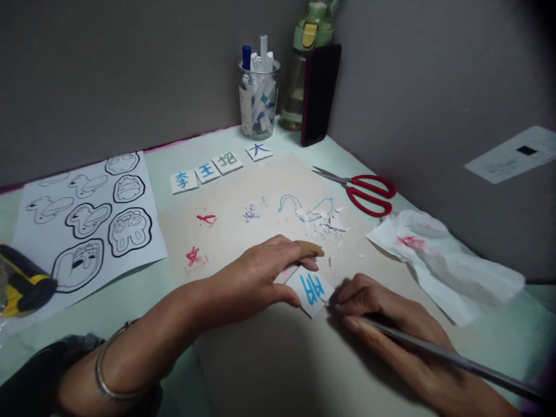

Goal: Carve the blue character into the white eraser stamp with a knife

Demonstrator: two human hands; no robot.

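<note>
My left hand (264, 275) pins a small white square block (310, 292) with a blue character on its top; thumb and fingers press on its sides. A tan bandage or finger cover (309, 249) wraps one finger. In a pen grip, my right hand (386, 327) is closed on a slim metal pen-like carving tool (428, 346). Its thin tip meets the block near the character's lower right; whether it cuts in, I cannot tell. White shavings (328, 227) lie on the beige board (247, 359) just beyond the block.
Red-handled scissors (369, 194) and crumpled, red-stained tissue (452, 260) lie right. Several lettered blocks (206, 172) line the back, before a cup of pens (259, 104), a bottle (293, 87) and a propped phone (320, 95). Printed paper (91, 231) and a yellow-black tool (26, 284) are left.
</note>
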